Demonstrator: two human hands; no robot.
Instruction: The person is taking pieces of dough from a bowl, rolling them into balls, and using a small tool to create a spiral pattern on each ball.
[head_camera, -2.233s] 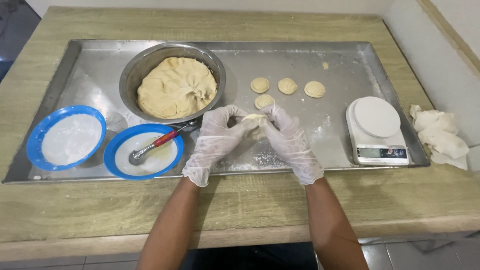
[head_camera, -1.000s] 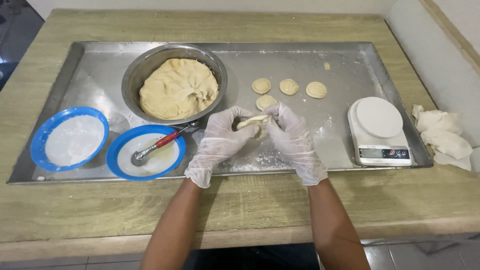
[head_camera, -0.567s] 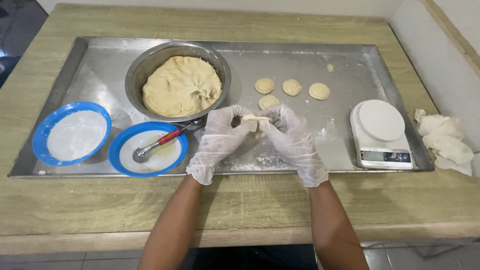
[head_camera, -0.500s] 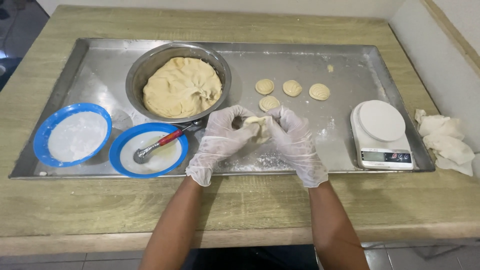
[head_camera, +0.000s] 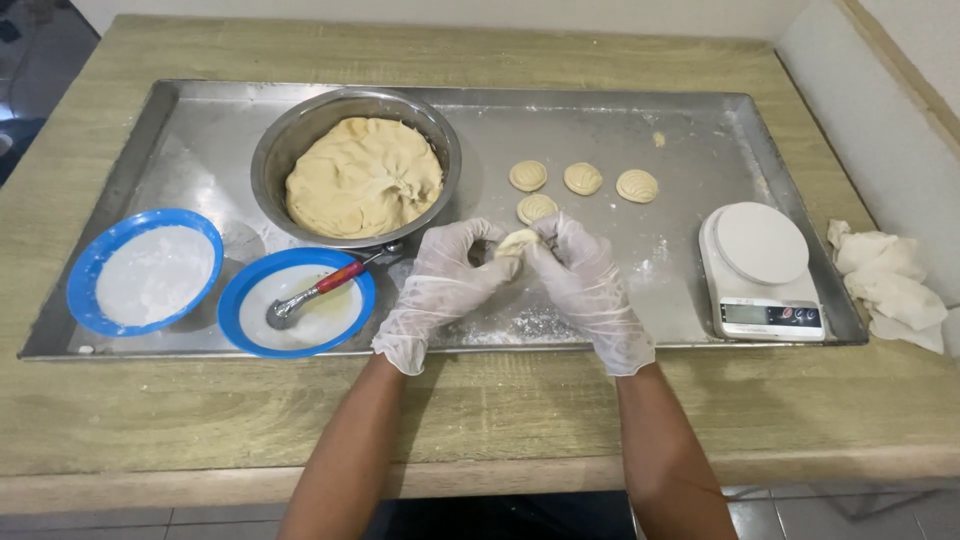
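Observation:
Both my hands wear clear gloves and meet over the front middle of a large metal tray (head_camera: 180, 130). My left hand (head_camera: 445, 280) and my right hand (head_camera: 585, 285) pinch one small piece of pale dough (head_camera: 517, 243) between their fingertips. Just beyond them lie several shaped dough discs (head_camera: 582, 179) with ridged tops. A steel bowl (head_camera: 290, 140) with a big mass of dough (head_camera: 365, 175) stands to the left of my hands.
A blue plate of white flour (head_camera: 150, 270) sits at the tray's left. Beside it a blue plate (head_camera: 295, 300) holds a red-handled tool (head_camera: 320, 290). A white kitchen scale (head_camera: 760, 265) stands at the right, a crumpled cloth (head_camera: 890, 285) beyond it. Flour dusts the tray.
My hands have stayed in the same spot, fingers working and turning the small dough piece. The camera view has shifted slightly.

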